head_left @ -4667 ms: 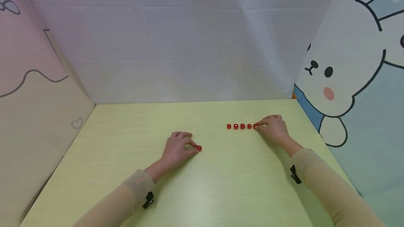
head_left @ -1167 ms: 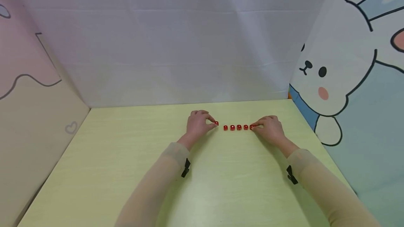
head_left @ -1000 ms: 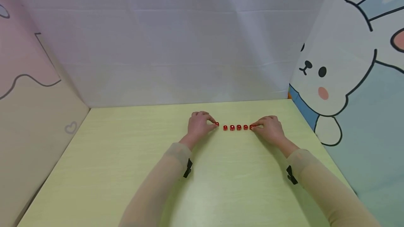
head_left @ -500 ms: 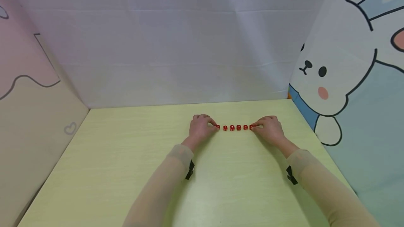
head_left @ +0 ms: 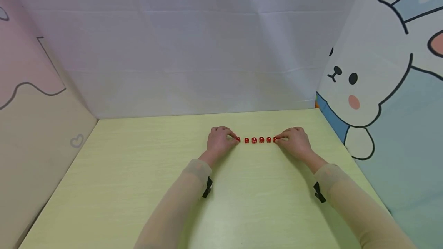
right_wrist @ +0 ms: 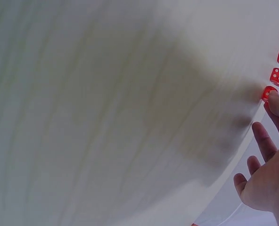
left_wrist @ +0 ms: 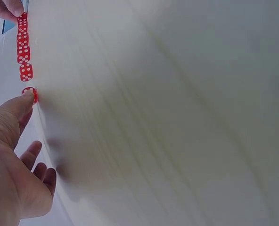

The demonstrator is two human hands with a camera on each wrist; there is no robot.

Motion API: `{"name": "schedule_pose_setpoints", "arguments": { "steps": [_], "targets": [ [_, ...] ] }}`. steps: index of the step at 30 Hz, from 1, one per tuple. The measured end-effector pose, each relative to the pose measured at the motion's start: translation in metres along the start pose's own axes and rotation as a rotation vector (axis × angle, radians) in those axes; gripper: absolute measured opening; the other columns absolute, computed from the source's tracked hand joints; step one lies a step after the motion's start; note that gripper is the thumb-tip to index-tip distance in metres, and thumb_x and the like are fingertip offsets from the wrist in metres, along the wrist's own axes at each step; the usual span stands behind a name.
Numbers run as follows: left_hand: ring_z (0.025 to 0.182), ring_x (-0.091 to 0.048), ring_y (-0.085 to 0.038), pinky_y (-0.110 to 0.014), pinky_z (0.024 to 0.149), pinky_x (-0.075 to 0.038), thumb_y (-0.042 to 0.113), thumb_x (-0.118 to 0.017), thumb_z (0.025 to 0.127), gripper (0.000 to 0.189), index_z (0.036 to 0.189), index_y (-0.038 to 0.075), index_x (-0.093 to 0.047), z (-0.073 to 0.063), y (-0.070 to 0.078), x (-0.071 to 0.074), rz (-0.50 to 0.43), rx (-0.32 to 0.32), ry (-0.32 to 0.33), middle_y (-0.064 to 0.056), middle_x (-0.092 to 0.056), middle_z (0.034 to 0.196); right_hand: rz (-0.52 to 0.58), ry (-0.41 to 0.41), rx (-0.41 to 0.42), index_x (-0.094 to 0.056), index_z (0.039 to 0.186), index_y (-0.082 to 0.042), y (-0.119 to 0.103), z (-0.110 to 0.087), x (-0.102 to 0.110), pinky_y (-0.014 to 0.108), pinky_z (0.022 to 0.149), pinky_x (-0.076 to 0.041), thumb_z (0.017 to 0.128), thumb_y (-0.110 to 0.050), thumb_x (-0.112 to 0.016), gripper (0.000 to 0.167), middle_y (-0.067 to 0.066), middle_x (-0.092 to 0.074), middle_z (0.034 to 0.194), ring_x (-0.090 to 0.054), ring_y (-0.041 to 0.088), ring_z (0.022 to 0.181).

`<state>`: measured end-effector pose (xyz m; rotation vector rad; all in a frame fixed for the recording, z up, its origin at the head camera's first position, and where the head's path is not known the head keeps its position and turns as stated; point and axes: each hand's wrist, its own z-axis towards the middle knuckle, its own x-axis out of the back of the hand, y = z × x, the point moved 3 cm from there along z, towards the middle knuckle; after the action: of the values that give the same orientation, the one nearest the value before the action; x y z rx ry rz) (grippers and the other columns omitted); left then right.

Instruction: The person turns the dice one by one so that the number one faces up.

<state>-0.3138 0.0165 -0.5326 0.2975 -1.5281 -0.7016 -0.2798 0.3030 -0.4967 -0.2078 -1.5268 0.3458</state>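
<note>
Several small red dice with white pips stand in a straight row on the pale yellow table. My left hand pinches the die at the row's left end between thumb and index finger, its other fingers held off to the side. A small gap parts that die from its neighbour. At the opposite end my right hand pinches the last die the same way. Between the two hands sit the middle dice, such as this white-dotted die, touched by neither hand.
A white cloth backdrop rises behind the table's back edge. Printed panels flank it: a pink and cream panel at left and a rabbit panel at right. Black clips are on both sleeves.
My left hand has carried its die from the middle of the table to the row's left end and lowered it into line. My right hand has stayed on the right-end die.
</note>
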Motion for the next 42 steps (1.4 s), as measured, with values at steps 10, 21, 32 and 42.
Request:
{"name": "schedule_pose_setpoints", "arguments": {
  "steps": [10, 21, 32, 42],
  "targets": [
    [0.137, -0.04, -0.035, -0.046, 0.111, -0.037, 0.039, -0.077, 0.092, 0.024, 0.11, 0.023, -0.078, -0.001, -0.003, 0.002, 0.009, 0.001, -0.002, -0.004, -0.058, 0.141, 0.003, 0.009, 0.011, -0.079, 0.115, -0.008, 0.001, 0.0, -0.002, 0.066, 0.106, -0.03, 0.098, -0.025, -0.071, 0.026, 0.022, -0.067, 0.124, -0.038, 0.051, 0.131],
    [0.14, -0.037, -0.035, -0.048, 0.113, -0.035, 0.036, -0.075, 0.094, 0.023, 0.113, 0.022, -0.078, -0.006, -0.016, 0.015, 0.007, 0.035, 0.001, -0.005, -0.055, 0.146, 0.022, 0.006, 0.027, -0.08, 0.113, -0.009, -0.001, -0.001, 0.001, 0.068, 0.105, -0.029, 0.097, -0.026, -0.071, 0.025, 0.022, -0.066, 0.125, -0.036, 0.052, 0.131],
    [0.14, -0.038, -0.036, -0.048, 0.113, -0.035, 0.038, -0.074, 0.094, 0.026, 0.113, 0.021, -0.077, -0.01, -0.03, 0.02, 0.004, 0.034, 0.007, -0.006, -0.057, 0.143, -0.018, 0.002, 0.031, -0.075, 0.123, -0.007, 0.0, -0.002, 0.004, 0.068, 0.105, -0.03, 0.098, -0.025, -0.068, 0.032, 0.023, -0.065, 0.129, -0.036, 0.053, 0.132],
    [0.136, -0.041, -0.039, -0.054, 0.109, -0.037, 0.041, -0.07, 0.096, 0.035, 0.124, 0.021, -0.074, -0.025, -0.047, 0.038, 0.077, -0.019, 0.028, -0.007, -0.057, 0.144, 0.001, 0.011, -0.001, -0.071, 0.13, -0.006, 0.004, -0.004, 0.012, 0.068, 0.105, -0.029, 0.099, -0.021, -0.061, 0.036, 0.025, -0.06, 0.135, -0.034, 0.051, 0.133]
  ]
}}
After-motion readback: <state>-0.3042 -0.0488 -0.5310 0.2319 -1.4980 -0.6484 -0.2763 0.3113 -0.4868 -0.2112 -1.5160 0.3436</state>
